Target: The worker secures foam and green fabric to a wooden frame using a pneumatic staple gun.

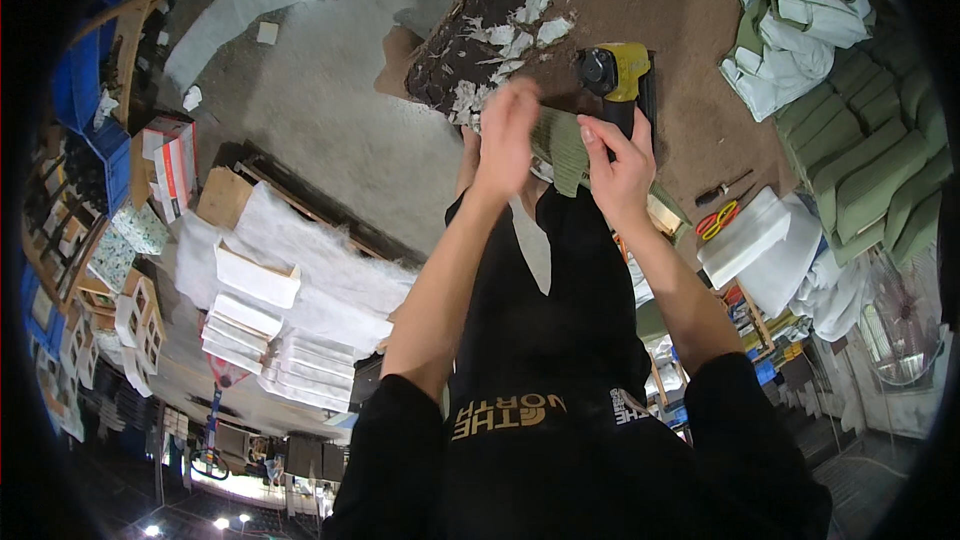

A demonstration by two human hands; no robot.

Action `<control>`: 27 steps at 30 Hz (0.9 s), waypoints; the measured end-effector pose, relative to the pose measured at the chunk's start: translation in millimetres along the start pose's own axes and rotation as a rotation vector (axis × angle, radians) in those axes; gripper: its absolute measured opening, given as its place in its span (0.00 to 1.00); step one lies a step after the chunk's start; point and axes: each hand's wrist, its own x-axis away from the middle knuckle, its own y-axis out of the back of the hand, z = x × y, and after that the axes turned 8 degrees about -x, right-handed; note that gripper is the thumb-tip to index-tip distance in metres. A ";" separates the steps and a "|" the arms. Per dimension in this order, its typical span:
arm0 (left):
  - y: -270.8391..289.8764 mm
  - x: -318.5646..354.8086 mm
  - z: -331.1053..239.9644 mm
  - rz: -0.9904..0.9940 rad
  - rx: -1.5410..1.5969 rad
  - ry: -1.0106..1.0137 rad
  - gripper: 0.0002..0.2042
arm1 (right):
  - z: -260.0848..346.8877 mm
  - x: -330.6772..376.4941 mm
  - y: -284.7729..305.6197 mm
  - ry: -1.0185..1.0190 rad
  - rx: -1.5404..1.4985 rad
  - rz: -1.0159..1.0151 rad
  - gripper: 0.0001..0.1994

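A ribbed green fabric-covered piece (562,145) lies across the near edge of the brown work surface, in front of my body. My right hand (620,168) pinches its right end between thumb and fingers. Just beyond those fingers is a yellow and black staple gun (626,72), its dark handle reaching down to them; whether they also touch it I cannot tell. My left hand (508,135) is raised over the left end of the green piece. Motion smears its fingers, so their grip does not show.
Torn white scraps (515,35) litter a dark patch beyond my left hand. On the right are a screwdriver (724,188), yellow-and-red scissors (717,221), white sheets (745,235) and stacked green cushions (865,150). White padding (330,255) and white-covered blocks (250,330) sit at left.
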 end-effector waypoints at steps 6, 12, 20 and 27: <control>-38.6 -6.3 -22.2 0.014 -0.002 0.246 0.22 | -3.4 -3.4 10.8 -0.141 -0.092 0.020 0.11; -31.6 2.0 -39.9 -0.079 -0.064 0.133 0.18 | -8.0 -13.0 27.0 -0.133 -0.271 0.201 0.19; -26.7 15.6 -45.9 -0.039 -0.046 0.284 0.18 | -70.9 -25.3 66.6 -0.147 -0.020 0.427 0.11; -27.2 11.1 -48.9 -0.037 -0.050 0.320 0.20 | 1.3 11.9 108.2 -0.476 -0.658 0.006 0.24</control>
